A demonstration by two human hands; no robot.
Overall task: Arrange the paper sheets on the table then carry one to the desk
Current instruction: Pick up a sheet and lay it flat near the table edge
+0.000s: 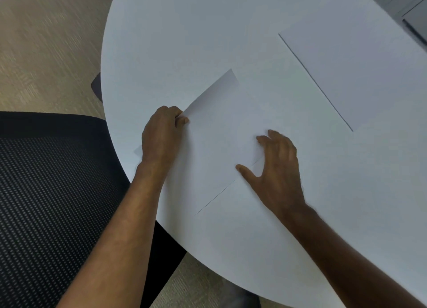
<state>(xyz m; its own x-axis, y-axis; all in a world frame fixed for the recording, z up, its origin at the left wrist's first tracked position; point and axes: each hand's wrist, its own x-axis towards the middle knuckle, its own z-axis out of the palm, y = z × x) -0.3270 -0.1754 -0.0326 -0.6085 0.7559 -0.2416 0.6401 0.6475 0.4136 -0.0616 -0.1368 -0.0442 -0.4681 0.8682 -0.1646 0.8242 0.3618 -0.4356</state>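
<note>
A white paper sheet (217, 132) lies near the front-left edge of the round white table (184, 30). My left hand (161, 134) pinches the sheet's left edge between thumb and fingers, and that edge is lifted a little off the table. My right hand (275, 166) rests flat with spread fingers on the sheet's lower right part. A second white sheet (351, 76) lies flat further right, apart from both hands.
A black mesh chair (50, 192) stands at the table's left front edge. Grey cabinet drawers (406, 4) sit beyond the table at the top right. Beige carpet (46, 41) covers the floor to the left.
</note>
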